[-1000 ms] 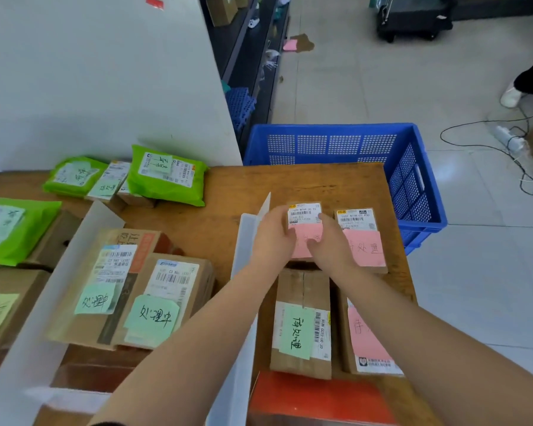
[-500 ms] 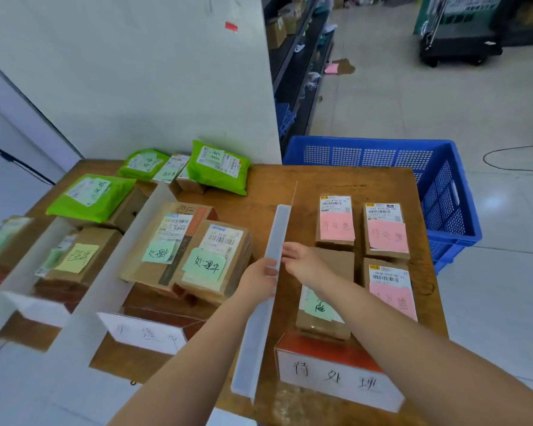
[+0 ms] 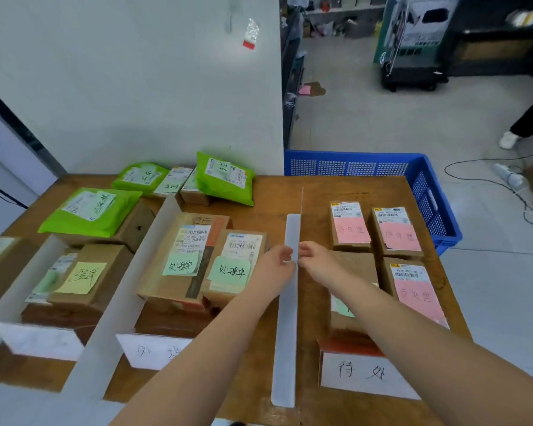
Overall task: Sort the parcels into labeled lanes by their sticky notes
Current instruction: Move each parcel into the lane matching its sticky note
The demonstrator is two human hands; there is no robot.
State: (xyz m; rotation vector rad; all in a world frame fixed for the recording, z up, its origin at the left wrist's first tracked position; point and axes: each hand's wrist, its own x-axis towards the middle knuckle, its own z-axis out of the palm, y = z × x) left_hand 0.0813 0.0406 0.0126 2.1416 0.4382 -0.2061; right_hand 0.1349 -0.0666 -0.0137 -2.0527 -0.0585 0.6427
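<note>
Left hand (image 3: 276, 263) and right hand (image 3: 316, 262) each pinch the white divider strip (image 3: 286, 333) from opposite sides, pink-note boxes (image 3: 350, 226) just right of it.

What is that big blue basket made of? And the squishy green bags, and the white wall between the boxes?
The blue crate looks like hard moulded plastic: its walls are a grid of small holes. The green mailer bags seem thin, slightly shiny plastic film, since they wrinkle and puff. The white divider strip is matte and pale, probably plastic or foam board; I can't tell which.
</note>
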